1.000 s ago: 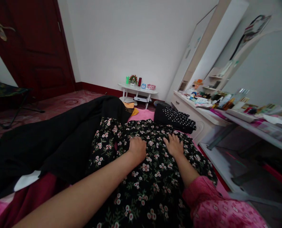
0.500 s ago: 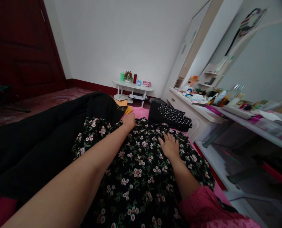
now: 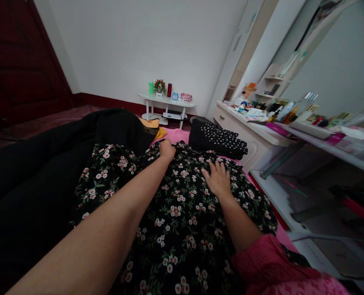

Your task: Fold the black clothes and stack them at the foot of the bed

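Note:
A black garment with small pink-and-white flowers lies spread before me; whether it is a top or a dress I cannot tell. At its far edge, my left hand is closed with the cloth gripped in its fingers. My right hand rests flat on the right half, fingers spread. A sleeve-like part extends out on the left, partly behind my left forearm. Black clothing lies along the left side, touching the floral cloth.
Folded black polka-dot cloth lies beyond the garment on a pink cover, near a yellow-orange cloth. A cluttered dressing table borders the right side. A small white table stands against the far wall.
The garment's left part now reaches farther left over the black clothing. My left hand keeps its grip at the far edge. My right hand stays flat, and the view has shifted slightly.

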`<action>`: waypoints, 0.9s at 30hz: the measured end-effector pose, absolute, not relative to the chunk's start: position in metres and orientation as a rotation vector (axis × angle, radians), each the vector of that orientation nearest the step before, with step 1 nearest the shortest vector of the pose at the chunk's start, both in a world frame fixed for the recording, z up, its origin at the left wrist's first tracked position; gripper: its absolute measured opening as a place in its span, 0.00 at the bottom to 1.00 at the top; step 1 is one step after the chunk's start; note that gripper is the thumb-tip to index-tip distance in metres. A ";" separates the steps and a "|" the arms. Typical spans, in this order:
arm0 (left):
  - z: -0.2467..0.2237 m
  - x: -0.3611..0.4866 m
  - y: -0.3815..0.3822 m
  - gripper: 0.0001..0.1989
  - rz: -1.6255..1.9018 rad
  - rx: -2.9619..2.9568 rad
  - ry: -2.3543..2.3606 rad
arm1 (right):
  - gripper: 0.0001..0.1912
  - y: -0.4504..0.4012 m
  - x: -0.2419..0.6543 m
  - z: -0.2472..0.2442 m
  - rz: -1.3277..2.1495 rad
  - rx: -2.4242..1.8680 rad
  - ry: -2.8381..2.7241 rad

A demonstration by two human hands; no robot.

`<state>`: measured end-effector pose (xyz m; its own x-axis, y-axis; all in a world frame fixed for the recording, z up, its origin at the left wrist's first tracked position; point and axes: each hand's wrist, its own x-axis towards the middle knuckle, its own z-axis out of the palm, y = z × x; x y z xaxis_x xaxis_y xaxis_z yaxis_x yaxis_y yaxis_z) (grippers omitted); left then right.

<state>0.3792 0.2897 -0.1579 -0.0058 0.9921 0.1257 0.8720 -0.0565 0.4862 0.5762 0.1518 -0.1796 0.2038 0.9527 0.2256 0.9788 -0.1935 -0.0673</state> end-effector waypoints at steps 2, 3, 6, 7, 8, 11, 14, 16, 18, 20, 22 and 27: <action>-0.157 0.382 0.284 0.19 0.636 2.053 1.900 | 0.35 0.153 0.578 -0.181 -0.175 -2.277 -1.866; -0.155 0.384 0.280 0.22 0.619 2.080 1.863 | 0.35 0.154 0.578 -0.181 -0.160 -2.280 -1.871; -0.146 0.392 0.259 0.33 0.523 2.124 1.793 | 0.36 0.155 0.580 -0.182 -0.126 -2.297 -1.875; -0.142 0.394 0.248 0.35 0.486 2.128 1.786 | 0.36 0.155 0.580 -0.182 -0.118 -2.302 -1.876; -0.140 0.396 0.233 0.35 0.457 2.137 1.778 | 0.36 0.155 0.579 -0.182 -0.113 -2.304 -1.877; -0.140 0.393 0.178 0.36 0.342 2.275 1.618 | 0.36 0.154 0.578 -0.181 -0.102 -2.311 -1.883; -0.153 0.368 0.123 0.38 0.234 2.493 1.425 | 0.36 0.152 0.578 -0.177 -0.048 -2.345 -1.892; -0.162 0.343 0.098 0.35 0.278 2.592 1.452 | 0.36 0.150 0.580 -0.171 0.044 -2.381 -1.914; -0.167 0.319 0.083 0.33 0.320 2.640 1.501 | 0.36 0.145 0.581 -0.163 0.144 -2.417 -1.932; -0.168 0.304 0.074 0.32 0.319 2.653 1.527 | 0.35 0.136 0.577 -0.155 0.212 -2.466 -1.901; -0.167 0.297 0.066 0.31 0.341 2.663 1.572 | 0.37 0.122 0.565 -0.150 0.240 -2.549 -1.799; -0.168 0.298 0.051 0.31 0.420 2.679 1.620 | 0.39 0.069 0.531 -0.161 0.105 -2.352 -1.903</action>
<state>0.2976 0.0506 -0.1675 0.4386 0.8676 0.2343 0.8721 -0.4739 0.1220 0.5313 0.0689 -0.1605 0.2100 0.9775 0.0177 0.9696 -0.2060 -0.1320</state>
